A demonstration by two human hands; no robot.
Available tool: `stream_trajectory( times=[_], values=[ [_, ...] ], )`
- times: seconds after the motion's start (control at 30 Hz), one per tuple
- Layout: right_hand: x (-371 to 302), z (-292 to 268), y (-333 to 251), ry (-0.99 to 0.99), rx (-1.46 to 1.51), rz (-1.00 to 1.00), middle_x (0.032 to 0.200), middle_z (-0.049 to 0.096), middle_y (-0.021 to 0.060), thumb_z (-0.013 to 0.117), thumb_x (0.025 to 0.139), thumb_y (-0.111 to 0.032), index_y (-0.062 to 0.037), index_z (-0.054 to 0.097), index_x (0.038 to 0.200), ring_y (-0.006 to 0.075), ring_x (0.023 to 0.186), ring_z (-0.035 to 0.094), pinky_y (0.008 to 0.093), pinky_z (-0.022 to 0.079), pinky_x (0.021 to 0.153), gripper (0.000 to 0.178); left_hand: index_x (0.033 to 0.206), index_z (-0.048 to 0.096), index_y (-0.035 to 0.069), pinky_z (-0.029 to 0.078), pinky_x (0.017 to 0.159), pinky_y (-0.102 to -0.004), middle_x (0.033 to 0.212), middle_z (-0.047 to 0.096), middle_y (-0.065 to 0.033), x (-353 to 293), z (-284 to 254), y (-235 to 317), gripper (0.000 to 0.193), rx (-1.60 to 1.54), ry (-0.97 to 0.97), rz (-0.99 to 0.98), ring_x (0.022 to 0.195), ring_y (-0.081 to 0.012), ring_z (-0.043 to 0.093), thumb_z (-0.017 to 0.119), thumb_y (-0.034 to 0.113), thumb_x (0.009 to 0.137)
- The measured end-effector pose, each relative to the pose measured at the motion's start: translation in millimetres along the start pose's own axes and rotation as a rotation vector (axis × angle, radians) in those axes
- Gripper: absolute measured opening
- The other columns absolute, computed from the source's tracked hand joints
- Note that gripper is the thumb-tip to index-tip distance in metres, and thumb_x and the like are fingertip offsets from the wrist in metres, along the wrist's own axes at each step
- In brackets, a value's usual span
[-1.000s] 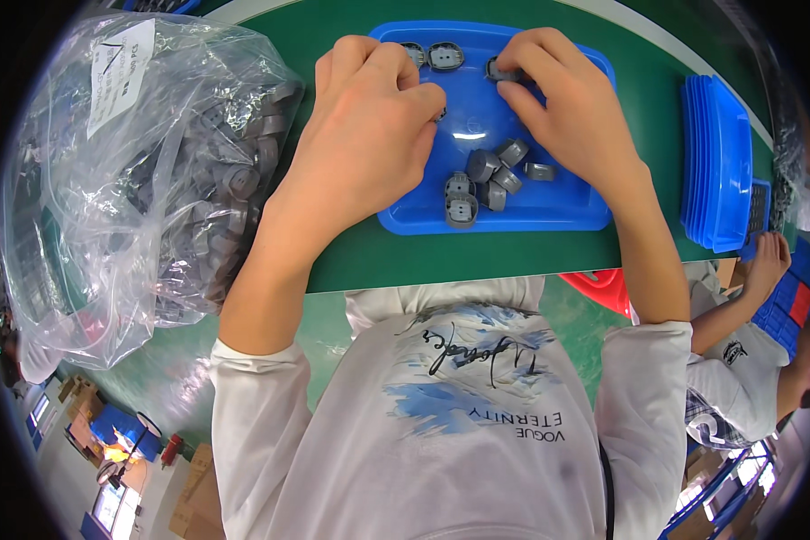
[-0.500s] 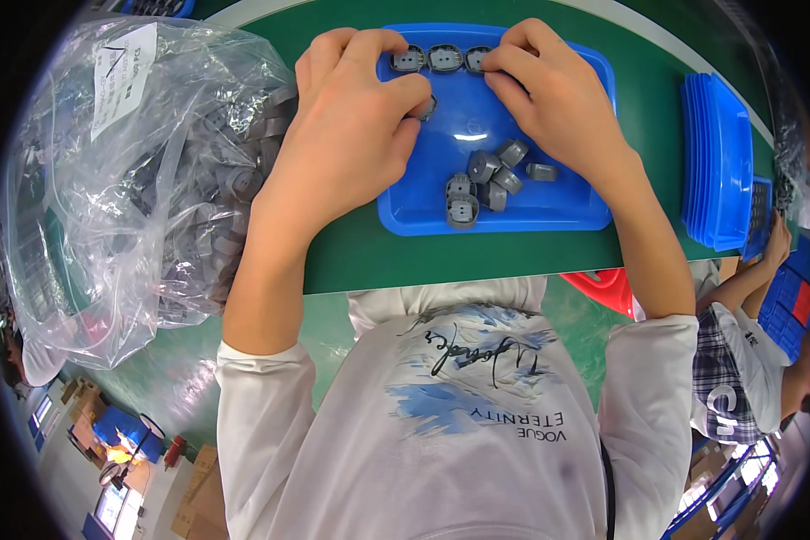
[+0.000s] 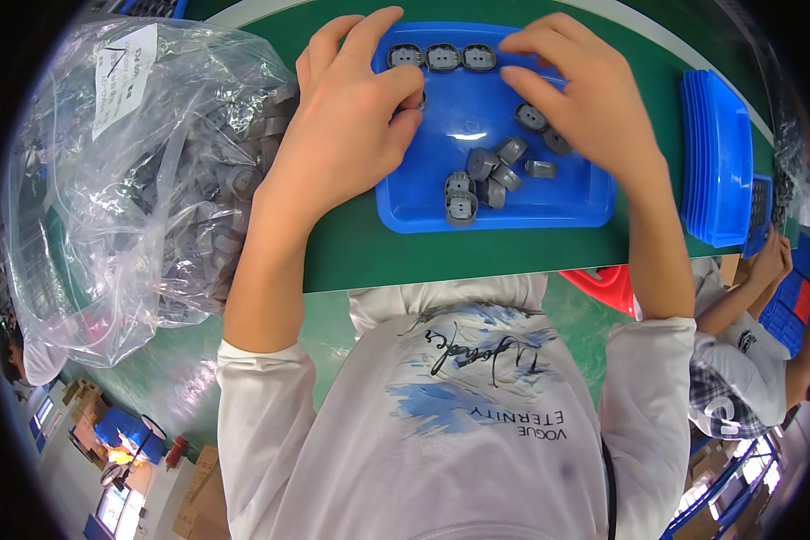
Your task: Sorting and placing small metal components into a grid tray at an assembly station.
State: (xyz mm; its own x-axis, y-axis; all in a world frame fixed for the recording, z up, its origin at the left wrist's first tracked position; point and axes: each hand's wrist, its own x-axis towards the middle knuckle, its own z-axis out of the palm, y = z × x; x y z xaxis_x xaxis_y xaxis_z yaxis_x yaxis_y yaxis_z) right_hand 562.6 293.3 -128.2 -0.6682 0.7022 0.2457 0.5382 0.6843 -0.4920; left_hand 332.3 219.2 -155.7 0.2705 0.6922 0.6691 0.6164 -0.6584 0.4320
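Observation:
My left hand (image 3: 351, 108) is over the left side of a blue tray (image 3: 495, 220), thumb and forefinger closed on a small grey plastic housing (image 3: 423, 101), mostly hidden by the fingers. Along the tray's far edge stands a row of three more grey housings (image 3: 442, 58), their slotted faces up. My right hand (image 3: 594, 94) hovers over the tray's right side, fingers apart and holding nothing. Beneath its palm lie two housings, one of them (image 3: 530, 116) face up, the other partly covered. Several loose housings (image 3: 482, 164) are heaped nearer me, some tipped on their sides.
A clear plastic bag (image 3: 108, 207) full of grey housings takes up the table's left side. On the right stand nested blue trays (image 3: 715, 157) beside a dark-celled blue tray (image 3: 759, 211). A red stool (image 3: 598, 286) shows below the table edge. Another person's hands (image 3: 769, 261) work at far right.
My right hand has let go of the right-hand housing in the row and drawn back rightward, its fingers opening. My left forefinger has lifted off the row's left end. The tray has shifted slightly.

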Motion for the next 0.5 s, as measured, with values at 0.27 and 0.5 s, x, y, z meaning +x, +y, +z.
stream_trajectory(
  times=[0.27,0.5],
  values=[
    [-25,-22,13,-0.251,-0.094,-0.077,0.101,0.067,0.0101,0.075,0.084,-0.014,-0.0027,0.068,0.107,0.0273,0.096,0.063,0.0365,0.051,0.081,0.026,0.085,0.067,0.002,0.034,0.111,-0.0547,0.142,0.047,-0.029,11,-14,23,0.014,0.255,-0.301,-0.44,0.131,-0.0493,0.04,0.075,0.009,0.076],
    [-18,-10,18,-0.141,-0.174,-0.114,0.099,0.065,0.0113,0.072,0.086,-0.012,-0.0034,0.065,0.111,0.0288,0.093,0.063,0.0378,0.051,0.083,0.027,0.086,0.066,0.005,0.037,0.11,-0.0536,0.147,0.048,-0.0199,3,-16,12,0.016,0.205,-0.327,-0.463,0.135,-0.0443,0.039,0.078,0.009,0.075]
  ],
)
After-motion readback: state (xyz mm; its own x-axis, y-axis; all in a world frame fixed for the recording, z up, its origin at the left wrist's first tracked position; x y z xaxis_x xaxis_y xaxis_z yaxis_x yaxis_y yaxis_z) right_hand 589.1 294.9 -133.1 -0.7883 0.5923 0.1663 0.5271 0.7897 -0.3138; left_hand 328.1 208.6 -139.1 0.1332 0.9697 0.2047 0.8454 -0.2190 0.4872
